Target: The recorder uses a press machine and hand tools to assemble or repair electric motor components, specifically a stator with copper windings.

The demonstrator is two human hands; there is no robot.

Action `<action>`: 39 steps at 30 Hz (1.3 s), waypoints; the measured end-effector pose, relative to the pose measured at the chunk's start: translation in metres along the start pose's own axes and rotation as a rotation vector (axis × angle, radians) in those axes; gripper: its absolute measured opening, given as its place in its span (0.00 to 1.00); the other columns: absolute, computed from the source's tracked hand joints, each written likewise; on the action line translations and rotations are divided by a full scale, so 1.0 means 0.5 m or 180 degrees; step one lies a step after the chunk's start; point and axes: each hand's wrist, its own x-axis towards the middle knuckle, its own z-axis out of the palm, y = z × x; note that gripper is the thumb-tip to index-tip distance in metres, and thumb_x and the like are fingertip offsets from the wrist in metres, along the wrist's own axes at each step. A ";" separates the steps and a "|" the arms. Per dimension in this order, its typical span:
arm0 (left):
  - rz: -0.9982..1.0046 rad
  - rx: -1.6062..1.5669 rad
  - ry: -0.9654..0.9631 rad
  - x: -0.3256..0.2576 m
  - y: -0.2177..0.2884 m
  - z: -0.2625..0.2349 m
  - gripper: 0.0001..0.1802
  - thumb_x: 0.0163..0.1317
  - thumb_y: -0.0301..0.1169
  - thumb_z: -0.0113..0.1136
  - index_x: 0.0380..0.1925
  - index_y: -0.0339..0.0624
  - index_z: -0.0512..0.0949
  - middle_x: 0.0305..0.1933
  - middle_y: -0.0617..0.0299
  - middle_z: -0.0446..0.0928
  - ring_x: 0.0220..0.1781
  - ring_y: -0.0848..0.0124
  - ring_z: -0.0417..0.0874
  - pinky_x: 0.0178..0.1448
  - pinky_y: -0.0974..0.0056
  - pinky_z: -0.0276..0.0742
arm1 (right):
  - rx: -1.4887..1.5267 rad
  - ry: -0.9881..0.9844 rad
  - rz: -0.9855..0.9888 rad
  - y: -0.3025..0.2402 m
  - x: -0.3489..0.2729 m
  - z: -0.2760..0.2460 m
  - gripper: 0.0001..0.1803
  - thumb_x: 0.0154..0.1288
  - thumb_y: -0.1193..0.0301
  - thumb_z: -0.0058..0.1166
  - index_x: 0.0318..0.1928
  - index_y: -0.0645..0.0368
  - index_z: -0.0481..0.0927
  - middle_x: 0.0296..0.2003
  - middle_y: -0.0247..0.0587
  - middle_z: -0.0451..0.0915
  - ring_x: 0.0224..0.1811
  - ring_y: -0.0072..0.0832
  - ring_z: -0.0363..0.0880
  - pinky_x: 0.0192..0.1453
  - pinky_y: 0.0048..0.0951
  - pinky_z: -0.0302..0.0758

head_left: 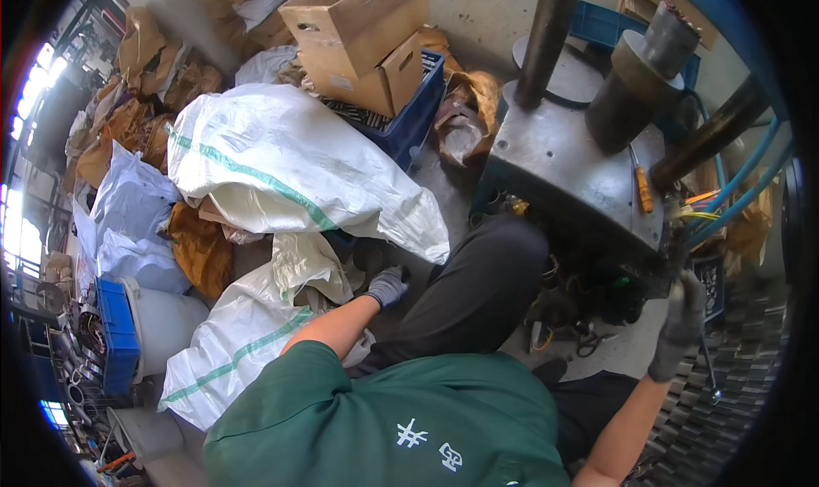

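Observation:
My left hand (388,287), in a grey glove, is beside my raised knee, between two white woven sacks. Its fingers look curled; whatever they hold, if anything, is hidden. One sack (273,150) with a green stripe spreads ahead of it, and another sack (243,342) lies crumpled to its left. Off to the right, my gloved right hand (680,329) stretches its fingers upward by the corner of a metal press (580,158). A thin metal rod with a ball-shaped end (715,395) shows beside that hand; contact with it cannot be made out.
An orange-handled screwdriver (643,190) lies on the press plate. Cardboard boxes (354,26) sit on a blue crate (409,133) of metal parts. Scissors (595,342) lie on the floor. Many grey metal pieces (751,376) are stacked at right, and a white bucket (166,320) stands left.

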 end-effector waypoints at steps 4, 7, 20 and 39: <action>-0.0727 0.0541 0.1243 -0.021 0.025 0.008 0.38 0.62 0.48 0.69 0.67 0.39 0.75 0.60 0.42 0.83 0.65 0.45 0.82 0.70 0.46 0.77 | -0.0825 0.1159 -0.0461 -0.010 -0.124 -0.218 0.18 0.80 0.73 0.52 0.64 0.67 0.81 0.60 0.50 0.83 0.62 0.38 0.82 0.67 0.37 0.78; -0.1808 0.0129 0.1075 0.005 0.045 -0.026 0.44 0.56 0.50 0.72 0.70 0.40 0.74 0.64 0.41 0.80 0.68 0.43 0.79 0.73 0.46 0.73 | -0.1770 0.1597 -0.0302 0.033 -0.202 -0.346 0.18 0.83 0.69 0.50 0.64 0.66 0.81 0.61 0.52 0.82 0.63 0.38 0.81 0.66 0.38 0.79; -0.0668 0.0280 0.1363 -0.013 -0.225 -0.052 0.31 0.62 0.50 0.72 0.54 0.34 0.85 0.51 0.36 0.86 0.56 0.42 0.87 0.62 0.46 0.81 | 0.0310 0.2663 0.0026 0.103 -0.043 -0.211 0.23 0.84 0.74 0.47 0.74 0.59 0.67 0.61 0.45 0.79 0.58 0.32 0.82 0.64 0.34 0.80; 0.2389 -0.5691 -0.0500 -0.059 0.679 -0.566 0.45 0.61 0.61 0.71 0.71 0.47 0.70 0.66 0.54 0.78 0.72 0.48 0.76 0.77 0.41 0.73 | 0.0436 0.3413 0.0267 0.093 0.207 -0.208 0.24 0.81 0.76 0.45 0.74 0.62 0.68 0.56 0.47 0.81 0.55 0.31 0.83 0.66 0.35 0.79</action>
